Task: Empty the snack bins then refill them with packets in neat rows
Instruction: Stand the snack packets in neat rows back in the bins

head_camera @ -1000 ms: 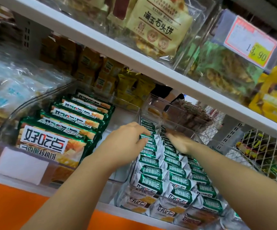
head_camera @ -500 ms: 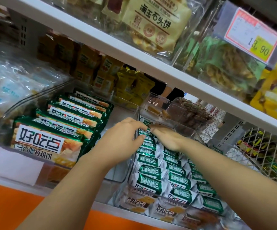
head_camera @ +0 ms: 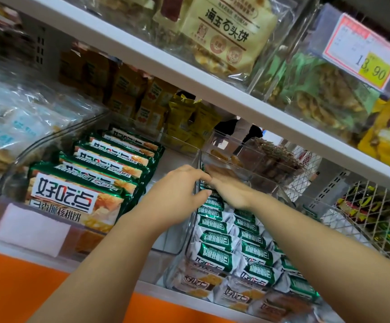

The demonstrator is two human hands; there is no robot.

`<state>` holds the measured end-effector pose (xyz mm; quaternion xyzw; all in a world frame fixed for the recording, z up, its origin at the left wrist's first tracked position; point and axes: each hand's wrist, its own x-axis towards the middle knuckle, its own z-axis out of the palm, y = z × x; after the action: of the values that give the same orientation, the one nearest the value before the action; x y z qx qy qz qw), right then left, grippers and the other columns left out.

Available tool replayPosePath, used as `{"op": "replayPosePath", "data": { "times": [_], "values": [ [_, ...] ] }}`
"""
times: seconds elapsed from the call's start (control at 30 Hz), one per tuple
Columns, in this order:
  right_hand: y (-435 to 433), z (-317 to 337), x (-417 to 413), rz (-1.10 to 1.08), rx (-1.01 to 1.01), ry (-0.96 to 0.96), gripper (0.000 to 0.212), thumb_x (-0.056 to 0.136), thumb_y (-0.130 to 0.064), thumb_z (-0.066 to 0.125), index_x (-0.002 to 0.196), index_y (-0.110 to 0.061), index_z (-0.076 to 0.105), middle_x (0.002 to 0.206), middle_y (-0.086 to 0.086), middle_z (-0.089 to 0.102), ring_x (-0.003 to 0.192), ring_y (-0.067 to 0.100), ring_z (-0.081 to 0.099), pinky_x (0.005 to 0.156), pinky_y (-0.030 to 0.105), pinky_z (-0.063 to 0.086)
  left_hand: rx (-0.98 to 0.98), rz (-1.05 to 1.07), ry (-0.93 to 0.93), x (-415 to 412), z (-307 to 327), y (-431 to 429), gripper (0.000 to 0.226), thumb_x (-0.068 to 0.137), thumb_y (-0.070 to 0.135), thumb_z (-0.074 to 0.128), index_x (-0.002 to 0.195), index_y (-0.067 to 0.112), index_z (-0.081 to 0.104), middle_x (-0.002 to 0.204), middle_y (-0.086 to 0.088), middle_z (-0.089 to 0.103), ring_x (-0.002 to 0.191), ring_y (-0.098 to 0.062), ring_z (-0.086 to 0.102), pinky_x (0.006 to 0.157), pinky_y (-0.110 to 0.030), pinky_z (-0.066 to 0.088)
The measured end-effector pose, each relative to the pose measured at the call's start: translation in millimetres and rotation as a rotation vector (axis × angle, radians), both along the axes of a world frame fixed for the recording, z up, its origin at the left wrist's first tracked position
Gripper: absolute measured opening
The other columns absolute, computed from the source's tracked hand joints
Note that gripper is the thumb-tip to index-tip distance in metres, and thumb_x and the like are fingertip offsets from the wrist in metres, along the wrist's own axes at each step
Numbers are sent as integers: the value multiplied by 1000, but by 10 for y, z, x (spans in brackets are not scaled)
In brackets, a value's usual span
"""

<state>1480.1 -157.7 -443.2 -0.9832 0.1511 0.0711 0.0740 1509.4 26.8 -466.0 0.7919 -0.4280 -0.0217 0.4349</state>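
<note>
Many green packets (head_camera: 222,251), left hand (head_camera: 178,194) curled at bin wall (head_camera: 189,231), grasp unclear, right hand (head_camera: 232,193) flat, fingertips (head_camera: 209,170) blurred

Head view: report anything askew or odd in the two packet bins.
The rows look neat, but the printing on the large green packets and the small green-and-white packets reads upside down, while the beige pack on the shelf above reads upright.
</note>
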Motion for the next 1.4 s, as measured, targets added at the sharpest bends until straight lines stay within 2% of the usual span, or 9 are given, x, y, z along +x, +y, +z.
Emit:
{"op": "replayPosePath", "data": {
  "times": [0.1, 0.27, 0.37, 0.47, 0.6, 0.97, 1.17, 1.3, 1.4],
  "values": [
    [234, 39, -369, 85, 26, -70, 62, 98, -56, 17, 153, -29, 7, 160, -6, -1, 148, 15, -2, 121, 42, 4, -22, 2, -19, 6, -3, -5, 33, 94, 34, 56, 126, 30, 57, 120, 4, 52, 95, -12, 52, 92, -34, 46],
    [445, 27, -829, 185, -70, 243, 75, 91, -62, 20, 151, -27, -7, 158, -8, -15, 145, 8, -13, 117, 28, -7, -27, 16, -32, 10, -20, -12, 36, 94, 29, 56, 130, 28, 55, 104, 7, 44, 92, -11, 46, 89, -30, 43],
    [480, 111, -874, 154, 85, 210, 86, 80, -70, 26, 151, -33, -6, 158, -11, -15, 144, 6, -13, 119, 34, -6, -22, 19, -28, 3, -11, 6, 36, 94, 31, 57, 130, 28, 55, 119, 3, 52, 103, -14, 52, 92, -31, 44],
    [505, 97, -967, 226, -8, 220, 87, 78, -72, 33, 149, -41, -7, 157, -14, -16, 144, 4, -15, 120, 35, -4, -19, 21, -31, -6, -5, 21, 37, 94, 32, 56, 131, 28, 55, 128, 3, 52, 109, -14, 53, 94, -31, 44],
    [579, -53, -1026, 245, -161, 161, 80, 79, -72, 19, 149, -41, -5, 158, -13, -16, 144, 5, -15, 120, 35, -6, -8, 34, -49, -17, -13, 8, 36, 95, 33, 55, 131, 29, 54, 127, 3, 52, 110, -15, 53, 94, -32, 44],
    [814, -130, -1243, 189, -231, 146, 84, 72, -68, -9, 148, -32, -17, 150, -20, -24, 140, 2, -23, 118, 31, -13, -8, 32, -59, -10, -30, 18, 36, 94, 36, 56, 129, 29, 55, 130, 4, 51, 112, -14, 53, 95, -32, 43],
    [735, -108, -1152, 156, -207, 185, 64, 96, -58, 13, 150, -33, -9, 156, -15, -17, 144, 7, -17, 119, 38, -8, 8, 43, -79, -100, -6, 40, 34, 95, 32, 54, 129, 25, 57, 131, 1, 49, 112, -16, 53, 98, -35, 42],
    [820, 0, -1205, 111, -25, -9, 73, 83, -66, 10, 150, -38, 1, 158, -15, -5, 146, 7, -9, 120, 38, -3, 146, 72, -176, -215, 36, 281, 36, 96, 38, 51, 130, 27, 55, 135, 7, 45, 115, -17, 53, 100, -37, 41],
    [1010, 35, -1213, 156, 1, -203, 63, 92, -60, 22, 150, -38, 10, 158, -15, 3, 146, 5, -4, 120, 33, -3, 263, 220, -295, -143, 118, 608, 39, 96, 40, 48, 134, 30, 49, 141, 7, 43, 126, -18, 45, 109, -40, 32]
  ]
}}
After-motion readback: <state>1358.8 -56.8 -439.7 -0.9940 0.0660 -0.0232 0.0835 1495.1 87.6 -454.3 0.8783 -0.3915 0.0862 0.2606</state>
